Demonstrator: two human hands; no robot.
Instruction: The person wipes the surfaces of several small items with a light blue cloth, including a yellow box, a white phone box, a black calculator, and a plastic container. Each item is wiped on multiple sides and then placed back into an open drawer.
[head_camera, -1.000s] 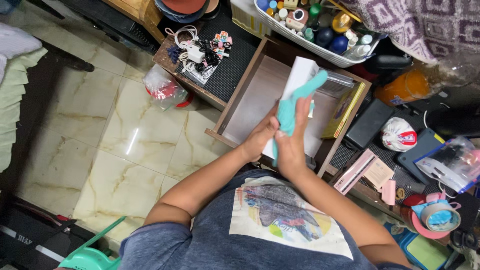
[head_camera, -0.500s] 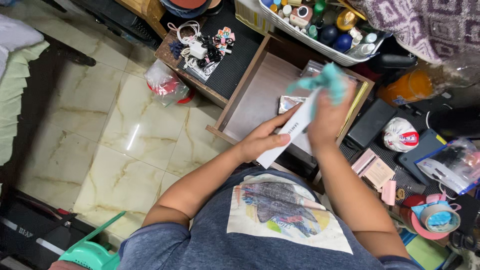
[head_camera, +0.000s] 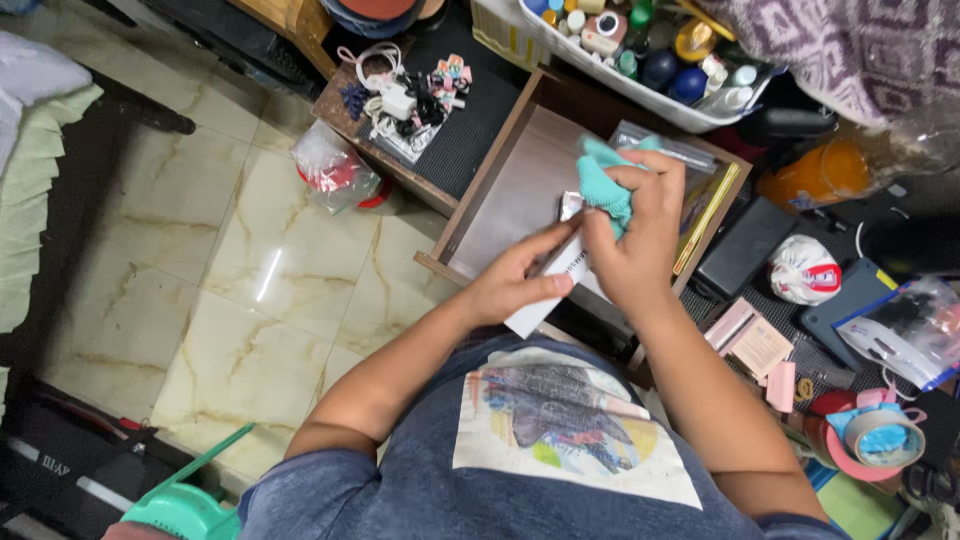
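My left hand (head_camera: 518, 281) holds a long white box (head_camera: 548, 288) by its near end, tilted over the front of an open wooden drawer (head_camera: 478, 190). My right hand (head_camera: 633, 238) is closed on a bunched teal cloth (head_camera: 601, 186) and presses it against the box's upper side. A clear plastic bag (head_camera: 660, 146) lies at the drawer's back and a yellow flat packet (head_camera: 709, 218) stands along its right wall. Most of the box is hidden behind my hands.
A white basket of bottles and jars (head_camera: 640, 55) stands beyond the drawer. Tangled cables and chargers (head_camera: 400, 100) lie on a black mat at left. A black case (head_camera: 741, 246), a round white-red bag (head_camera: 803, 269), pink cartons (head_camera: 745, 340) and tape rolls (head_camera: 878, 435) crowd the right. A bagged red item (head_camera: 333, 172) sits on the tiled floor.
My right hand has come back down the box with the cloth, from the far end toward the middle. The cloth is now balled up. The box has tipped lower.
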